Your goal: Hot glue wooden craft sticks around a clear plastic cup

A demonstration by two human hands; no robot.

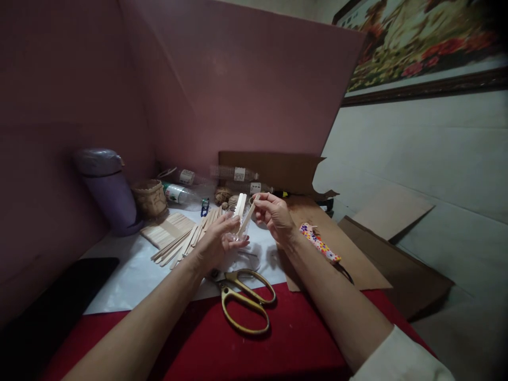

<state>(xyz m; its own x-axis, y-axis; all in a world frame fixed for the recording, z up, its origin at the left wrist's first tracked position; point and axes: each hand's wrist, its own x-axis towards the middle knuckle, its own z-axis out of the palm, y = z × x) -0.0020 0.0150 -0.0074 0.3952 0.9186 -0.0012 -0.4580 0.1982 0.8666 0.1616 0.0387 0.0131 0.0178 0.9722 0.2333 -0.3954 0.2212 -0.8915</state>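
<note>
My left hand [216,241] is closed round a small clear plastic piece [237,233] with wooden craft sticks [240,205] standing up out of it. My right hand [273,214] pinches the top of one slanted stick [248,216] that leans into the same clear piece. Both hands hover above the white sheet [130,275]. More flat wooden sticks [180,238] lie spread on the sheet to the left of my left hand.
Gold-handled scissors [244,299] lie on the red cloth [278,344] just below my hands. A flowered utility knife [319,243] rests on brown cardboard [357,264] at right. At the back stand a purple flask [109,188], a woven basket [150,197], plastic bottles [182,193] and twine [223,194]. A black object [79,278] lies at left.
</note>
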